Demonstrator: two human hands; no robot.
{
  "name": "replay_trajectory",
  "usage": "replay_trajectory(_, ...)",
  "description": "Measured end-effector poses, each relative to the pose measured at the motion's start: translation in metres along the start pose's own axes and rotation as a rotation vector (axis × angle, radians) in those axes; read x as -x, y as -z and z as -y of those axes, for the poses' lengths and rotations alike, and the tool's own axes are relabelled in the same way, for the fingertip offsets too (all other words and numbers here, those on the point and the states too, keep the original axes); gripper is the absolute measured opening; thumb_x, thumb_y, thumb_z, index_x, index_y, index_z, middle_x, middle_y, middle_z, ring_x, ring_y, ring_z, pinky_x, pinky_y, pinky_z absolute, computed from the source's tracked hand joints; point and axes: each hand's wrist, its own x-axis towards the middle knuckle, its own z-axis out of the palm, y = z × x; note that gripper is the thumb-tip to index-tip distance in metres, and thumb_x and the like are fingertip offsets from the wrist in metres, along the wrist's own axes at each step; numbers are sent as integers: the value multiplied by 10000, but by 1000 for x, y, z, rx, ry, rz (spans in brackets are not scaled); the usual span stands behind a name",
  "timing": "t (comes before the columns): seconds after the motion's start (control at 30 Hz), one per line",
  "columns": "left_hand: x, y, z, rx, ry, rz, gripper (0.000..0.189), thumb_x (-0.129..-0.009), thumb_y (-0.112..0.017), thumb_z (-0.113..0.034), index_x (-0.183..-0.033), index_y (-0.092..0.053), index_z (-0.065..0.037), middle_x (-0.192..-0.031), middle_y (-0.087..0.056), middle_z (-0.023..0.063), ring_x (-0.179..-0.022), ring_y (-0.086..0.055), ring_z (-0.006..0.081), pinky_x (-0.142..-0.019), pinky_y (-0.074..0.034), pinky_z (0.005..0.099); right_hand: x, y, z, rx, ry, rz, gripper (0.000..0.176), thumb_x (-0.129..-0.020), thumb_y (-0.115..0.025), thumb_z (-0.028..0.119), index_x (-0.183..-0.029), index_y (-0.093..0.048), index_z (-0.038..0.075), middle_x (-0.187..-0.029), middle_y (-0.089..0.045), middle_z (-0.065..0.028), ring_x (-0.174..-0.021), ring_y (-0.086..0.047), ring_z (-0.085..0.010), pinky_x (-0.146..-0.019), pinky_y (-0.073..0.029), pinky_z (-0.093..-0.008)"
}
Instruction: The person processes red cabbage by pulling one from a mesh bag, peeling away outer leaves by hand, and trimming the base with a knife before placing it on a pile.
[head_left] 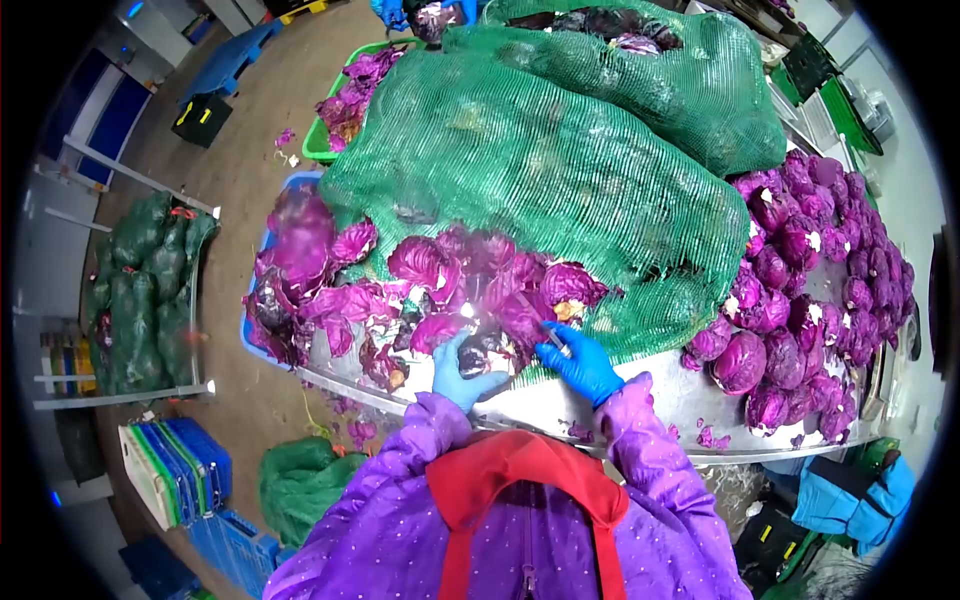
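Observation:
Both my hands wear blue gloves. My left hand (462,376) cups a dark red cabbage head (480,352) on the steel table (560,405). My right hand (582,364) grips a small knife (549,334) whose blade points at that cabbage. Loose purple cabbage leaves (430,270) lie in a heap just beyond my hands. A large green mesh sack (530,170) full of cabbages lies behind the heap, its open mouth facing me.
Trimmed red cabbages (800,290) pile up on the table's right side. A second green mesh sack (680,80) lies farther back. A blue crate (268,330) and a green crate (330,120) of leaf trimmings stand at the left. Stacked sacks (150,290) sit on a floor rack.

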Motion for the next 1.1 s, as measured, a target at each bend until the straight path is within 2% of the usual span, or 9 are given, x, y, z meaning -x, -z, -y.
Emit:
replay_trajectory(0.23,1,1,3,138,44,55,916,-569,-850,-317,-1332,-404,-74,-1183,-398,156,-1108,-467,301,-951,-406,379,-16,-38,2,-17,133,318,669,-944,-476,328,-1456,-118,88,-1419,-337,-208,-1265,-412,-286,-1028,-330,-355)
replay_trajectory(0.27,0,3,2,166,52,71,912,-573,-848,-314,-1333,-404,-74,-1186,-395,157,-1111,-466,300,-950,-407,378,-21,-46,-10,12,319,201,607,-948,-469,315,-1447,-194,105,-1332,-444,-217,-1154,-516,-267,-955,-397,-361)
replay_trajectory(0.37,-8,-2,13,86,17,42,860,-595,-836,-298,-1316,-421,-79,-1198,-384,167,-1116,-457,300,-973,-383,384,-29,-41,-9,-116,15,313,539,-954,-447,347,-1417,-301,113,-1350,-458,-161,-1223,-460,-256,-998,-367,-347)
replay_trajectory(0.5,-31,-9,40,189,71,14,786,-592,-831,-288,-1261,-475,-76,-1157,-446,145,-1095,-469,285,-960,-386,388,-54,-49,-21,13,41,133,406,-948,-447,351,-1271,-480,107,-956,-626,-195,-837,-622,-302,-743,-470,-412)
replay_trajectory(0.83,7,23,4,19,-312,136,946,-622,-789,-167,-1407,-274,-51,-1376,-366,151,-1258,-380,267,-1076,-271,378,-45,-49,-3,114,48,-25,377,-927,-473,378,-1139,-529,71,-993,-612,-233,-913,-598,-384,-771,-470,-436)
replay_trajectory(0.9,9,21,10,34,-130,111,912,-638,-783,-163,-1397,-293,-46,-1351,-392,146,-1245,-391,257,-1075,-274,374,-33,-49,23,189,114,35,369,-927,-473,366,-1135,-526,66,-948,-621,-218,-878,-605,-366,-733,-472,-437)
replay_trajectory(0.97,7,16,12,499,-102,95,786,-708,-752,-110,-1372,-337,-38,-1320,-427,128,-1225,-416,230,-1055,-309,358,-32,-56,28,298,158,16,362,-945,-448,349,-1130,-533,49,-887,-650,-167,-782,-643,-307,-693,-482,-400)
replay_trajectory(1.0,4,16,24,382,-92,99,772,-720,-745,-98,-1372,-336,-37,-1326,-422,124,-1221,-419,224,-1048,-320,353,-52,-66,-18,-38,215,-72,348,-947,-442,337,-1106,-551,48,-823,-644,-110,-681,-613,-229,-649,-485,-350)
replay_trajectory(1.1,1,14,42,449,11,90,690,-767,-713,-120,-1354,-360,-33,-1304,-447,106,-1200,-434,203,-1027,-342,332,-67,-44,-35,-674,-387,-218,278,-949,-452,293,-1057,-567,64,-779,-583,-27,-644,-534,-138,-617,-482,-258)
